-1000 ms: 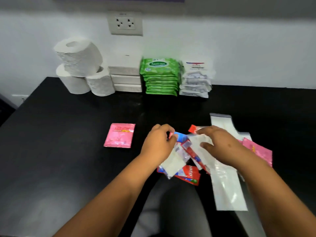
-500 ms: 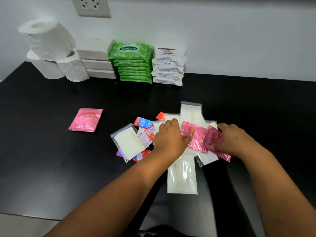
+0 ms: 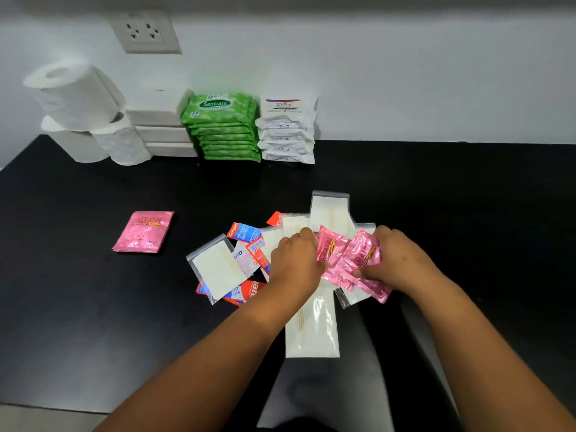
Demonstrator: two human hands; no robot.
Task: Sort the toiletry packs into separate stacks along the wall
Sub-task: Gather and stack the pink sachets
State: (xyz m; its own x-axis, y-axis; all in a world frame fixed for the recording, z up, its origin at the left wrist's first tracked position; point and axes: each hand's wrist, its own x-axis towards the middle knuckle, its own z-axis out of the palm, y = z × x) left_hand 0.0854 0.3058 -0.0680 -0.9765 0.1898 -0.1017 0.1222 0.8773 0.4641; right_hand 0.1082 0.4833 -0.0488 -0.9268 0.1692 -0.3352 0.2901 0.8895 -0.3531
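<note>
On the black counter (image 3: 78, 307), near its front edge, a loose heap of unsorted packs lies under both hands. The right hand (image 3: 402, 260) pinches a pink sachet (image 3: 363, 263) between thumb and fingers, and a second pink sachet (image 3: 330, 254) lies touching it on the left; the grip looks meant to gather the two pink ones together, so that they can go off as one kind. The left hand (image 3: 296, 263) is curled, knuckles up, pressing down on the clear bags (image 3: 311, 328) beside the sachets. Whether its fingers hold anything I cannot tell, as they are hidden beneath the hand; it probably steadies the heap while the pink ones are drawn out. To the left of the hands lie red and blue toothpaste sachets (image 3: 244, 232) and a small clear bag (image 3: 218, 269), overlapping one another.

One more pink sachet (image 3: 143, 232) lies alone, well apart to the left, likely the start of a pink stack that has not yet reached the wall (image 3: 405, 73).

Along the wall the sorted rows already stand side by side: paper rolls (image 3: 78, 98), white boxes (image 3: 162, 132), green wipes (image 3: 223, 126) and white soap packs (image 3: 288, 129), each stack touching the next. A socket (image 3: 145, 31) sits in the wall above them. So the task seems partly done, with the small flat packs left.
</note>
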